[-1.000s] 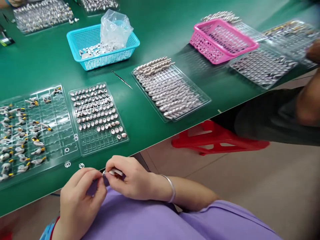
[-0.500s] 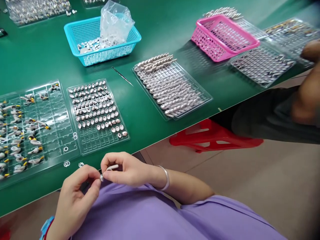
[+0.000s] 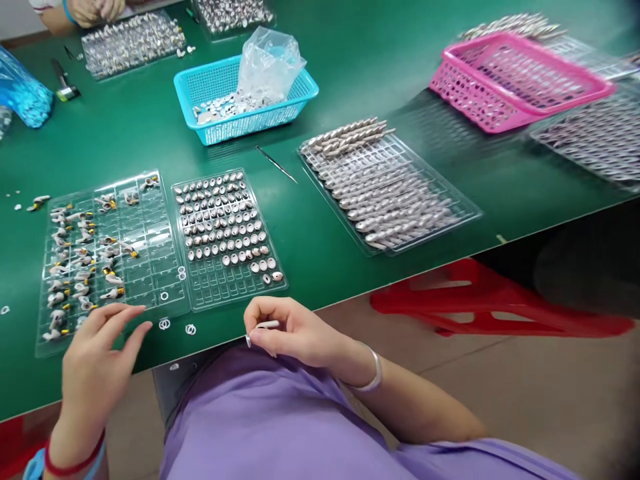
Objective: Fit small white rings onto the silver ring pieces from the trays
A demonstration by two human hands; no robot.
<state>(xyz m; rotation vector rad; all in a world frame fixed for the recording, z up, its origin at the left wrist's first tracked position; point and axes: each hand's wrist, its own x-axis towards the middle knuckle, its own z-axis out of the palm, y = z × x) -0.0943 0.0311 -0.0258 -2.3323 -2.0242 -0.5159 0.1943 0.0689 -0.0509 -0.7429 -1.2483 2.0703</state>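
My right hand (image 3: 295,330) is closed around a small silvery metal part (image 3: 263,327) just off the near edge of the green table (image 3: 350,80), above my lap. My left hand (image 3: 100,360) hovers with fingers spread at the near edge of a clear tray (image 3: 150,267) that holds silver parts with yellow tips; it holds nothing. A few small white rings (image 3: 165,324) lie on the table between my hands. A second clear tray (image 3: 227,233) of small oval silver caps sits just beyond my right hand.
A clear tray of long silver pieces (image 3: 385,197) lies to the right, with a thin needle tool (image 3: 277,165) beside it. A blue basket (image 3: 245,97) with a plastic bag stands behind, a pink basket (image 3: 510,80) far right. Another person's hands (image 3: 95,10) work at the far left. A red stool (image 3: 480,300) stands below the table.
My left hand has let go of the part and moved left to the tray with its fingers spread. My right hand keeps the silver part. The view has shifted.
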